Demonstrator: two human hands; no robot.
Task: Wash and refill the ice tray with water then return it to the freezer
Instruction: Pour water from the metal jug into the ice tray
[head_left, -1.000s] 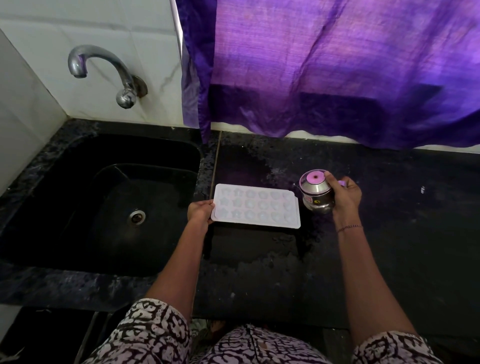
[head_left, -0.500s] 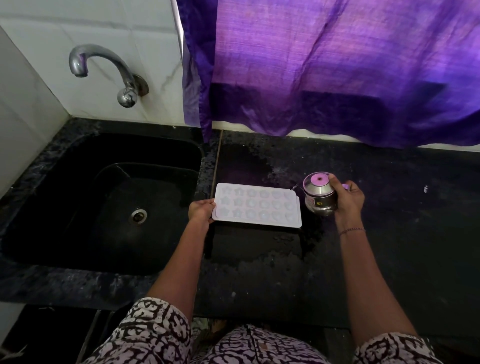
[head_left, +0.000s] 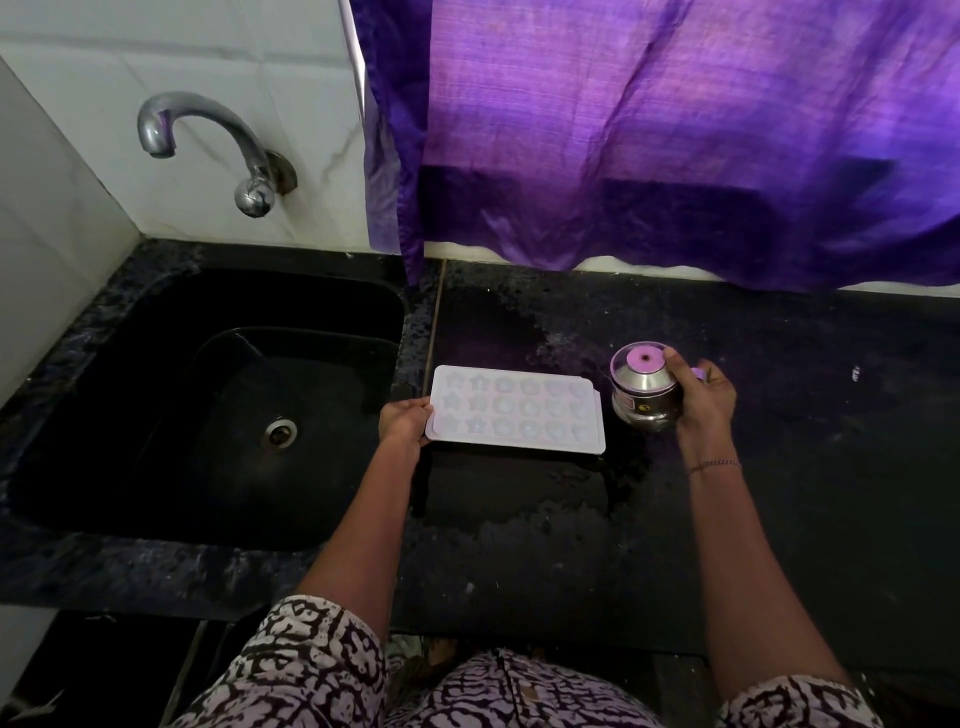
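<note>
Small steel water jug w/ pink lid (head_left: 644, 387), clamped in right hand (head_left: 704, 395), now moved right, off white moulded ice tray (head_left: 517, 410). Left hand (head_left: 405, 423) grips tray's left edge. Pour likely done; freezer next.

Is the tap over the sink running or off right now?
Off. No stream falls from the tap spout into the dark sink, and no splash shows around the drain.
</note>
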